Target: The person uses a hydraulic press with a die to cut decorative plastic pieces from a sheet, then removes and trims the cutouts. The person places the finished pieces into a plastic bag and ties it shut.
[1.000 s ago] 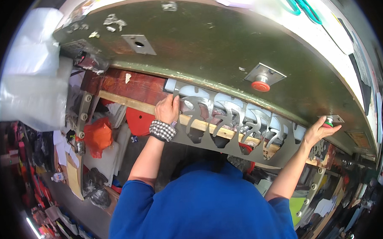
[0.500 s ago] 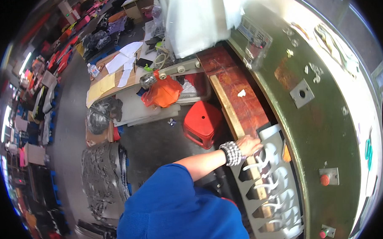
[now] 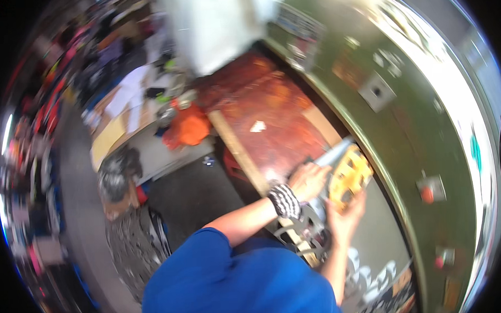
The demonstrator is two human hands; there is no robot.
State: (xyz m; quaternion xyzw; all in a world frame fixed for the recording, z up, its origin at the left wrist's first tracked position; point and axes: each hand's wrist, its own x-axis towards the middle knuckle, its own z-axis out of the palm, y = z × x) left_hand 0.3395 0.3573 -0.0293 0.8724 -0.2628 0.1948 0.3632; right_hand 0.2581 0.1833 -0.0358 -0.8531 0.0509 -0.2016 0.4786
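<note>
In my right hand (image 3: pixel 347 215) is a yellow cutting die (image 3: pixel 350 174), a block with dark openings, tilted above the grey sheet material (image 3: pixel 380 218). My right fingers grip its near end. My left hand (image 3: pixel 306 183), with a black-and-white beaded band (image 3: pixel 285 200) at the wrist, lies beside the die at the sheet's far edge. Its fingers look stretched out, though motion blurs them. Below the left wrist, a grey cut-out web (image 3: pixel 308 229) hangs over the wooden edge strip (image 3: pixel 236 151). Pale curved cut pieces (image 3: pixel 370 279) lie nearer my body on the sheet.
The reddish-brown board (image 3: pixel 260 109) extends beyond my hands, with a white scrap (image 3: pixel 258 126) on it. A green machine beam (image 3: pixel 393 129) with red buttons (image 3: pixel 427 194) runs along the right. An orange bag (image 3: pixel 190 125) sits on the left table, and stacked grey sheets (image 3: pixel 129 249) stand on the floor.
My right hand has come into view holding the yellow die. The view has turned; more red board shows. The left hand remains near the sheet's far edge, and the cut web has shifted.
</note>
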